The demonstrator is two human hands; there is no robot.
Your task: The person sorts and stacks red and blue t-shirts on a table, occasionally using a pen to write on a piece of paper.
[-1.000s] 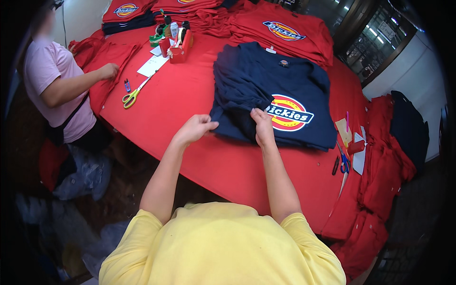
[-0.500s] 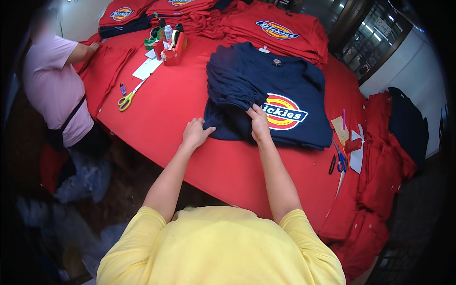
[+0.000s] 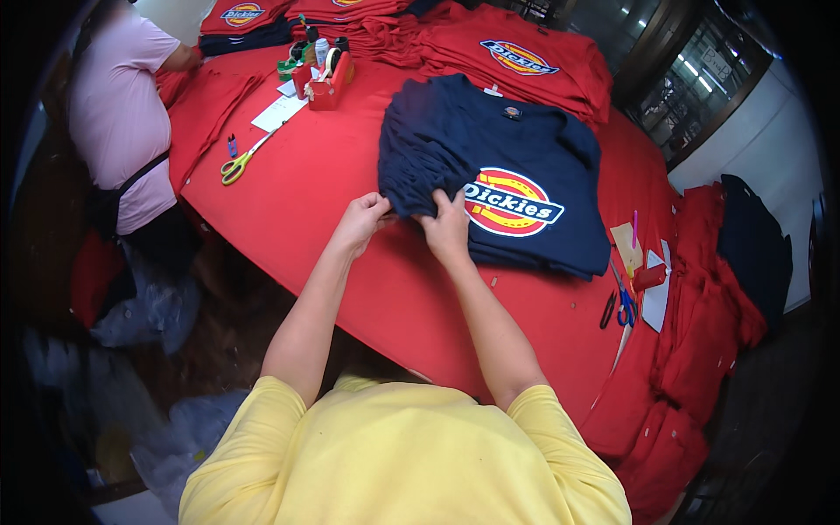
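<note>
A pile of navy sweatshirts point(image 3: 547, 162) lies on the red-covered table in front of me, a red, yellow and white oval emblem on the chest of the top one. Along its left side the cloth is bunched in many folds that look like sleeves. My left hand point(image 3: 359, 224) is closed at the lower left corner of these folds, thumb and fingers pinching the navy cloth. Just to the right, my right hand point(image 3: 448, 232) grips the lower edge of the same folds beside the emblem. Its fingertips are partly hidden in the fabric.
Yellow-handled scissors point(image 3: 234, 168), white paper point(image 3: 278, 114) and a red tape dispenser point(image 3: 331, 83) lie to the left. Blue-handled scissors point(image 3: 626, 308) are at the right. Red sweatshirts point(image 3: 525, 61) are piled behind. A person in pink point(image 3: 122, 114) stands far left.
My left hand has risen from the table side to the bunched cloth. My right hand has moved left, drawing the folds off the emblem, which now shows more fully.
</note>
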